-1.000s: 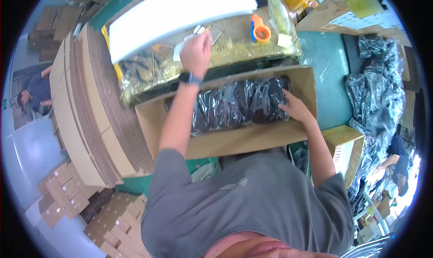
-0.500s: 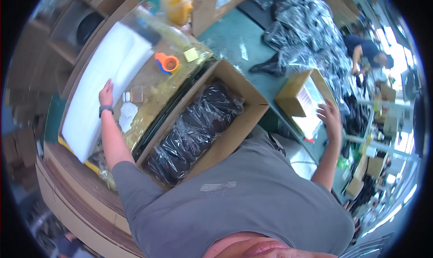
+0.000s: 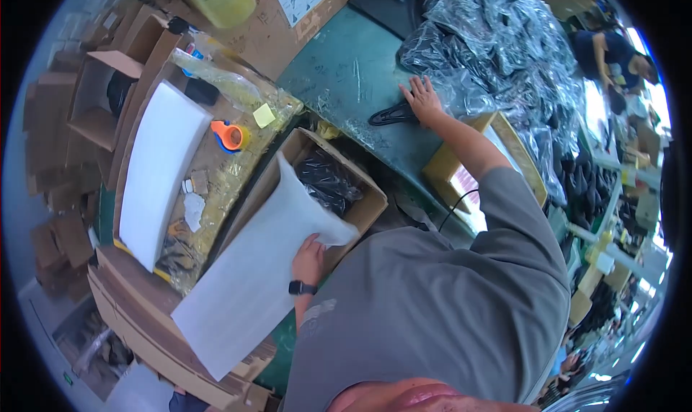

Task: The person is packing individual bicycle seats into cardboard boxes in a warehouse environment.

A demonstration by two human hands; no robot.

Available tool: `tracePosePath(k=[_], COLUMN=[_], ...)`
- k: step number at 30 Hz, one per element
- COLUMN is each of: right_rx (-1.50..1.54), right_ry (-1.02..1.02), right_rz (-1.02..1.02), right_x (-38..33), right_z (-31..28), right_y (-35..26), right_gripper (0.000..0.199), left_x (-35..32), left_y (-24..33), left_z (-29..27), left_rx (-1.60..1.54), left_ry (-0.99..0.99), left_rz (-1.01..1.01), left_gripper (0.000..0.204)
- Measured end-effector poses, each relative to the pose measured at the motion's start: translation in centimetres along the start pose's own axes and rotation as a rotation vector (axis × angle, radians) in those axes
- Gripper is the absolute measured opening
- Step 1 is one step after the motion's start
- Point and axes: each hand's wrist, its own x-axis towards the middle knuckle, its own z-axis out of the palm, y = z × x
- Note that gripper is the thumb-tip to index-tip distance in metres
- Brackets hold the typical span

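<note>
A white foam sheet [image 3: 245, 289] lies slantwise over an open cardboard box [image 3: 371, 203], its far end bent upward. My left hand [image 3: 308, 262] grips the sheet's near edge, the thumb hidden. Inside the box, black things in clear plastic [image 3: 328, 181] show past the sheet's far end; the rest is covered. Out on the green table, my right hand [image 3: 424, 100] is spread open at the wide end of a black bike saddle [image 3: 393, 115]. Whether the fingers touch it I cannot tell.
A heap of plastic-wrapped black items [image 3: 490, 44] covers the green table [image 3: 331, 66] at far right. A yellowish box [image 3: 447, 170] stands below my right forearm. Left are a stack of white foam sheets [image 3: 162, 174], an orange tape dispenser [image 3: 229, 134] and a yellow pad [image 3: 264, 116]. Another person [image 3: 613, 59] works far right.
A foam sheet now covers much of the box, with my left hand on it, moved right from the stack. My right hand has gone from the yellowish box to the saddle. The view has shifted.
</note>
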Motion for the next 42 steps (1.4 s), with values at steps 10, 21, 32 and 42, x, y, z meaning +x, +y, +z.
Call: tracePosePath(k=[10,21,32,42], right_rx=[0.922,2.1,1.811,1.179], right_ry=[0.183,0.667,0.951,0.309], right_rz=[0.028,-0.093,-0.119,0.474], right_x=[3.3,-12.3,-12.1,3.1], right_z=[1.9,-5.9,-10.4,2.6], right_y=[6.2,12.5,10.3,14.9], right_gripper=[0.074,0.057,0.052,0.062], left_x=[8.9,26.3,16.8,7.7], left_y=[19.0,34.1,36.2,27.9], left_z=[-3.0,7.9,0.6,-0.7], left_rx=[-0.446,-1.368,-1.789,-2.07], left_ry=[0.402,0.051,-0.152,-0.09], left_rz=[0.139,-0.028,0.378,-0.105], left_gripper=[0.028,0.044,0.059,0.075])
